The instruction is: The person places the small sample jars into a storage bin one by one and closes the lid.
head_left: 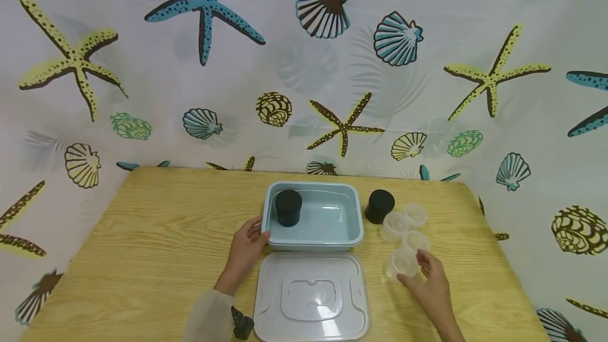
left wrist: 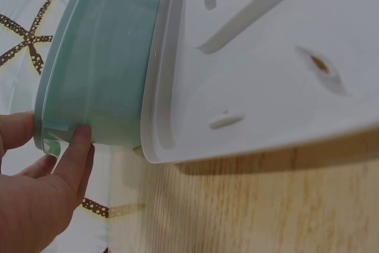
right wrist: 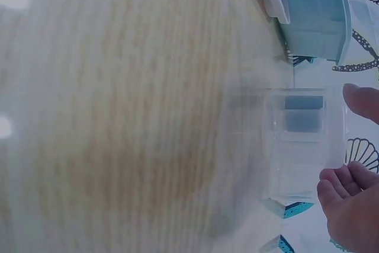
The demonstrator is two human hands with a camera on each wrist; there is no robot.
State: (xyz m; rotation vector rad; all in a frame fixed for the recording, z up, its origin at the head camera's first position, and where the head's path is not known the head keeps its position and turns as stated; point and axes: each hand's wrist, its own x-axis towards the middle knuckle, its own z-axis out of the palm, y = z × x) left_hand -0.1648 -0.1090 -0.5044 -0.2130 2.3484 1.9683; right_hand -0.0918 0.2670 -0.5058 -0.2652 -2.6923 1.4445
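A light blue plastic box (head_left: 315, 247) sits upright on the table. At its front left corner my left hand (head_left: 244, 247) grips the rim, thumb on the edge and fingers against the outer wall (left wrist: 98, 81) in the left wrist view. Inside the box, on the left, stands a black round container (head_left: 288, 208). My right hand (head_left: 433, 281) holds the nearest clear plastic cup (head_left: 401, 265) by its upper edge, thumb on one side and fingers on the other. In the right wrist view this see-through cup (right wrist: 296, 167) is upright, close over the tabletop.
The box's translucent lid (head_left: 311, 300) lies flat in front of it. Right of the box stand another black container (head_left: 380, 206) and more clear cups (head_left: 394, 227), grouped closely with the held one. A patterned cloth (head_left: 285, 67) hangs behind the wooden table (head_left: 166, 226).
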